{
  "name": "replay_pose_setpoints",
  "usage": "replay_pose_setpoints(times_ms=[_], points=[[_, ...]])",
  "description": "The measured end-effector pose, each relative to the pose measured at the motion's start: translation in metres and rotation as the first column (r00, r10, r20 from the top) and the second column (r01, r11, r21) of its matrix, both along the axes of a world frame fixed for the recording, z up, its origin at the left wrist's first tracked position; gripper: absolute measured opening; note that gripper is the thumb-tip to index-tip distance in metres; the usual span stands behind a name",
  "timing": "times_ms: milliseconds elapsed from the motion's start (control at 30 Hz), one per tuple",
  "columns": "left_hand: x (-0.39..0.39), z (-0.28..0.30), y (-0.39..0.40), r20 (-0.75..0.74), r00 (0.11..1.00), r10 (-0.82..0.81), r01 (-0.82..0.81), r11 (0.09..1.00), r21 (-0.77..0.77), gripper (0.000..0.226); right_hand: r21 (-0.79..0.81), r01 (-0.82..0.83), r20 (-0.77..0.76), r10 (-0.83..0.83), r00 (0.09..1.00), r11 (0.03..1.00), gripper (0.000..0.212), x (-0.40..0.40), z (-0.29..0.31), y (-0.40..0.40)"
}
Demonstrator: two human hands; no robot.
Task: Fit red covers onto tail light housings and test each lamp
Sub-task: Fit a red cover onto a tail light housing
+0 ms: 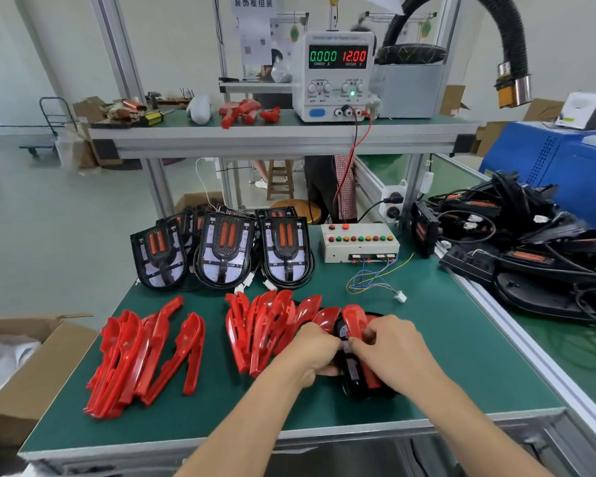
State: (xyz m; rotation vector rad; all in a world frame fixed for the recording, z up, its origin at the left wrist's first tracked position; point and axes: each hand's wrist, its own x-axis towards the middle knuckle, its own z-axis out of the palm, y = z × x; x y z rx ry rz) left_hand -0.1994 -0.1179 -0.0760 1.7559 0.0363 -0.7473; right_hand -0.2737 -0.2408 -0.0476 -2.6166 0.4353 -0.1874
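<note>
Two hands (351, 349) on glossy curved red cover (355, 321)

- The left hand (319, 349) and right hand (389, 349) cover most of the black housing (353, 383); only its lower end and a strip between the fingers show.
- The red cover (355, 321) is hidden below its top by the right hand.
- The cardboard box (25, 383) is cut off by the left edge.
- The labels on the power supply (336, 75) are too small to read.
- The pile of black lamps (530, 249) runs past the right edge.
</note>
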Motion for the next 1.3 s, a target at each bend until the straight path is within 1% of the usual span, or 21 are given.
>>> replay_pose_setpoints(times_ms=[33,133,167,233,300,400,500,633,700,800,933,1000,1067,1133,1200,1300], points=[[0.0,0.001,0.0,-0.036,0.999,0.01,-0.011,0.999,-0.037,0.017,-0.005,-0.004,-0.009,0.004,1.0,1.0,0.04,-0.001,0.0,0.001],[0.0,0.007,0.002,-0.197,0.98,0.002,-0.028,0.991,-0.131,0.007,-0.018,-0.009,-0.022,0.009,1.0,1.0,0.039,-0.005,0.0,0.002],[0.0,0.007,0.003,-0.236,0.972,-0.009,-0.028,0.988,-0.152,0.008,-0.033,-0.012,-0.022,0.011,1.0,0.999,0.038,-0.007,0.001,0.002],[0.001,0.007,0.003,-0.282,0.959,-0.038,-0.024,0.977,-0.213,0.007,-0.069,-0.02,-0.018,0.018,1.0,0.997,0.036,-0.009,0.003,0.001],[0.0,0.006,0.005,-0.297,0.953,-0.057,-0.028,0.961,-0.274,0.008,-0.103,-0.024,-0.007,0.024,1.0,0.994,0.033,-0.011,0.003,0.0],[-0.001,0.004,0.009,-0.263,0.963,-0.057,-0.023,0.956,-0.292,0.012,-0.12,-0.035,0.008,0.036,0.999,0.992,0.037,-0.013,0.003,0.0],[-0.001,0.001,0.011,-0.192,0.981,-0.025,-0.034,0.955,-0.296,0.013,-0.069,-0.05,0.025,0.052,0.998,0.996,0.04,-0.012,0.005,-0.004],[-0.004,0.004,0.015,-0.136,0.99,-0.046,-0.008,0.93,-0.368,0.014,-0.011,-0.027,0.124,0.028,0.992,1.0,0.036,-0.009,0.007,-0.004],[-0.006,0.006,0.016,-0.106,0.993,-0.053,0.006,0.915,-0.403,0.014,-0.046,-0.033,0.167,0.041,0.985,0.998,0.034,-0.007,0.004,0.001],[-0.007,0.006,0.02,-0.082,0.997,-0.005,-0.029,0.908,-0.419,0.008,-0.101,-0.015,0.193,0.035,0.981,0.995,0.031,-0.006,-0.003,0.006],[-0.008,0.002,0.024,-0.103,0.994,0.019,-0.063,0.897,-0.437,0.03,-0.144,-0.023,0.264,0.061,0.963,0.989,0.023,-0.013,-0.015,0.009],[-0.008,0.0,0.026,-0.132,0.991,0.016,-0.077,0.881,-0.467,0.03,-0.192,-0.038,0.288,0.094,0.953,0.981,0.021,-0.016,-0.019,0.009],[-0.009,0.0,0.027,-0.146,0.989,0.019,-0.088,0.871,-0.483,0.029,-0.287,-0.037,0.304,0.128,0.944,0.957,0.022,-0.019,-0.023,0.009],[-0.01,-0.002,0.026,-0.114,0.993,0.04,-0.088,0.885,-0.457,0.038,-0.364,-0.033,0.348,0.168,0.922,0.931,0.024,-0.023,-0.029,0.012],[-0.011,-0.004,0.024,-0.066,0.995,0.073,-0.094,0.898,-0.429,0.044,-0.417,-0.021,0.38,0.195,0.904,0.909,0.021,-0.028,-0.036,0.017],[-0.013,-0.008,0.022,0.019,0.995,0.097,-0.079,0.902,-0.425,0.036,-0.415,-0.005,0.431,0.201,0.88,0.91,0.021,-0.032,-0.046,0.016]])
